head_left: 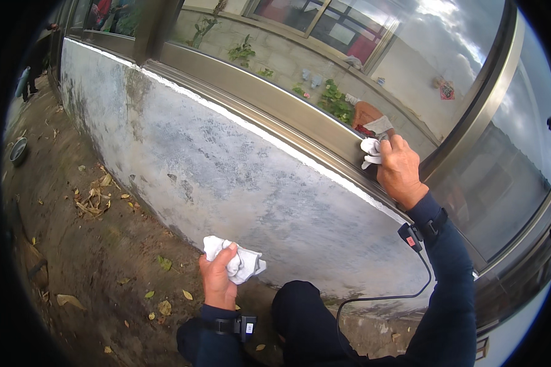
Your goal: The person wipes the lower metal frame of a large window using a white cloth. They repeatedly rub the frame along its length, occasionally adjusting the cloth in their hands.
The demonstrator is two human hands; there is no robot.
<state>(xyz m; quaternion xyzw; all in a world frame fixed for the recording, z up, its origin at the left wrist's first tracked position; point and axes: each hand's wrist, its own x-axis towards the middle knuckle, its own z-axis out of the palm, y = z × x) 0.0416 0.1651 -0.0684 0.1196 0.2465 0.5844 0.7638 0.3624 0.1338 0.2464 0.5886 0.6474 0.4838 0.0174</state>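
My right hand [398,169] grips a bunched white cloth [371,153] against the lower corner of a large window pane [275,50], beside the bronze-coloured metal frame [261,105]. In the glass, reflections of plants and a building mix with the view, so the cloth's far edge is hard to make out. Lower down, my left hand [220,277] holds a second white cloth [243,264], which looks like knitted fabric, folded under the thumb. That hand is in front of the base of a grey, weathered wall [220,179], apart from the window.
A white strip [238,120] runs along the wall's top under the window track. Dry leaves [94,197] litter the dirt ground [96,257]. A round basin [18,151] lies at the far left, near a person's legs [31,78]. A black cable [381,299] hangs from my right wrist device.
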